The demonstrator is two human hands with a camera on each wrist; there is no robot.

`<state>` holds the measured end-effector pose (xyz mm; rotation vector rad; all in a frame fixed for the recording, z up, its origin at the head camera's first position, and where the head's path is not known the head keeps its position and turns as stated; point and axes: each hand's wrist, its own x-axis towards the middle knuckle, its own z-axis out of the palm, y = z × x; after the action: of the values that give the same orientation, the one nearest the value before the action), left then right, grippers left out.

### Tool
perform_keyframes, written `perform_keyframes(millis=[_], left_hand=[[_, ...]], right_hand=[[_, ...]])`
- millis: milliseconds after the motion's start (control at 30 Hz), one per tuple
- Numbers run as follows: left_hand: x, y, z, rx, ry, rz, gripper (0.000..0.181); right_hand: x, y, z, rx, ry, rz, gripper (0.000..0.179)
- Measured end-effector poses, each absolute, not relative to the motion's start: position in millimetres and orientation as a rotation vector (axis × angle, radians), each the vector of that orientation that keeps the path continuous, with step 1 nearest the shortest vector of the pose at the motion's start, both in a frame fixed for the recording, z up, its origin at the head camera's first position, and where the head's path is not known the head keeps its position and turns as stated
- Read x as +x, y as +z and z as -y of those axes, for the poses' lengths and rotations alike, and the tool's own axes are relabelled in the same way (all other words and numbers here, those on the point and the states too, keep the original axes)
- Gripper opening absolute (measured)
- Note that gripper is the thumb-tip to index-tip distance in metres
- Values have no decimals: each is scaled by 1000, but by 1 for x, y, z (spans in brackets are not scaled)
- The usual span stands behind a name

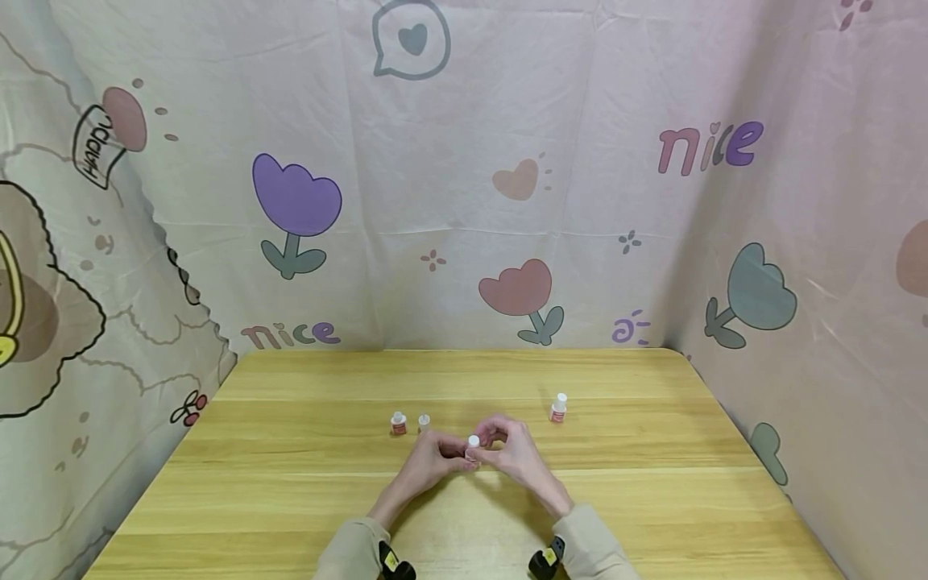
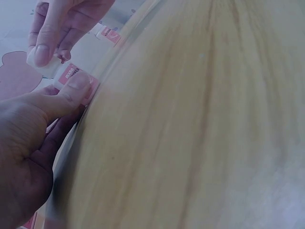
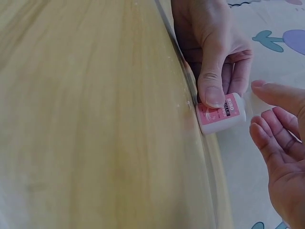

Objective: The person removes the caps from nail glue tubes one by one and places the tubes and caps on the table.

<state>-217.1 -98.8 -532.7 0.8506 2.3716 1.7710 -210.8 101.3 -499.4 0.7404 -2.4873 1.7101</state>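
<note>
Being worked at near the surface's [image 1: 290, 483] middle, a small bottle [image 3: 223, 118] is pinched by the left hand [image 1: 432, 459]; whether its white cap [image 1: 474, 441] is gripped by the right hand [image 1: 518, 455] beside it cannot be told. This bottle seems unfinished, while the left-hand pair of bottles [image 1: 399, 424] and the right-side bottle [image 1: 557, 409] are held by neither.

Two bottles [image 1: 399, 425] [image 1: 424, 420] and, farther right, a third bottle [image 1: 558, 409] stand beyond the hands [image 1: 432, 457] [image 1: 518, 455], with the table [image 1: 674, 483] free at either side.
</note>
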Motion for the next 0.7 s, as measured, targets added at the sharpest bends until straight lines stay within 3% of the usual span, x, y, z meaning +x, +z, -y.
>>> perform_keyframes(millis=[333, 700], left_hand=[[-216, -531, 98, 826, 1753, -2390, 14], [-216, -530, 99, 822, 1775, -2361, 16]], right_hand=[[-211, -501, -102, 838, 1713, 2442, 20], [-210, -499, -101, 700, 1717, 2529, 23]])
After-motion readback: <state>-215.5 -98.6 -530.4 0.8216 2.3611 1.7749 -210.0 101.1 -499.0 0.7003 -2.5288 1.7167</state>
